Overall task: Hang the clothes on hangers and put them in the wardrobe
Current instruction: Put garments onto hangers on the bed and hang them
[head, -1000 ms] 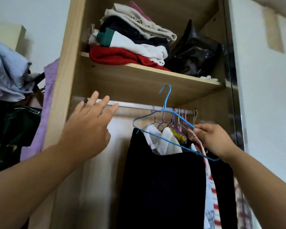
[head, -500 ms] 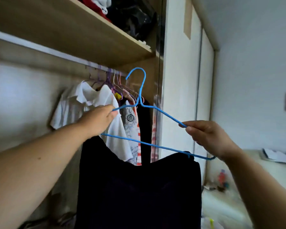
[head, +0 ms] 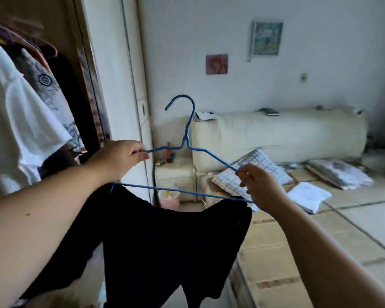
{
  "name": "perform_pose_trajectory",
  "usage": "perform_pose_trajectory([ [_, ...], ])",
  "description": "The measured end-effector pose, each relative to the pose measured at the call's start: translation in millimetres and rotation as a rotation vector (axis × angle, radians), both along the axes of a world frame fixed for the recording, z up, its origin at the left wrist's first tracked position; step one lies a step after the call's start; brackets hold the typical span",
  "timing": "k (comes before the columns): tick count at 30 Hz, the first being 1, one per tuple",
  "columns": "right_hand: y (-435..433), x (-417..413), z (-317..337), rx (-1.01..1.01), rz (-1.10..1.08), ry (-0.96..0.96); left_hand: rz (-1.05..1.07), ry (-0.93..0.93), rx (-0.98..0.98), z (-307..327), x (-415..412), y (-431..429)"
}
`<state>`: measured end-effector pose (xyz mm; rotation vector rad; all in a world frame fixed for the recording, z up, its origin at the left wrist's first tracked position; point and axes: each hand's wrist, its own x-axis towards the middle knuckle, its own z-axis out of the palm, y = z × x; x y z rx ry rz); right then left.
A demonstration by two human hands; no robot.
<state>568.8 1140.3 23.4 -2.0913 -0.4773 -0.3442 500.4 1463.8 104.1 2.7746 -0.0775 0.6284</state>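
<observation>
A blue wire hanger (head: pixel 188 138) is held upright in front of me, outside the wardrobe. A black garment (head: pixel 160 245) hangs folded over its bottom bar. My left hand (head: pixel 120 156) pinches the hanger's left shoulder wire. My right hand (head: pixel 260 187) grips the right shoulder wire near its lower corner. The open wardrobe (head: pixel 82 63) is at the left, with a white shirt (head: pixel 16 121) and a patterned garment (head: pixel 51 90) hanging inside.
A bed (head: pixel 298 236) with a checked pillow (head: pixel 251 172), a folded white cloth (head: pixel 307 195) and a cream headboard (head: pixel 276 132) fills the right. A small cream bedside cabinet (head: pixel 176 176) stands between wardrobe and bed. Two pictures hang on the wall.
The view has swung right, away from the wardrobe rail toward the bed. The hanger with the black garment has come out of the wardrobe, and my left hand now holds it too.
</observation>
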Motion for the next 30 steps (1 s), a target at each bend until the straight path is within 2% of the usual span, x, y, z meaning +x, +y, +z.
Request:
perform_pose_trajectory([
  [9, -156.3, -119.0, -80.2, -0.04, -0.346, 0.227, -0.345, 0.093, 0.072, -71.5, 6.6, -151.4],
  [16, -285.9, -204.8, -116.3, -0.05, -0.655, 0.377, -0.631, 0.346, 0.006, -127.6, 21.9, -310.8],
  [20, -358.3, -240.6, -132.2, -0.038, -0.808, 0.44, -0.76, 0.401, -0.007, -157.0, 23.6, -409.0],
  [26, -444.1, -238.5, -185.9, 0.021, -0.889, 0.572, -0.801, 0.446, 0.134, -209.0, 44.2, -514.6],
  [30, -493.4, -209.3, -240.7, 0.02, -0.891, 0.699, -0.749, 0.589, 0.183, -263.1, 71.0, -571.7],
])
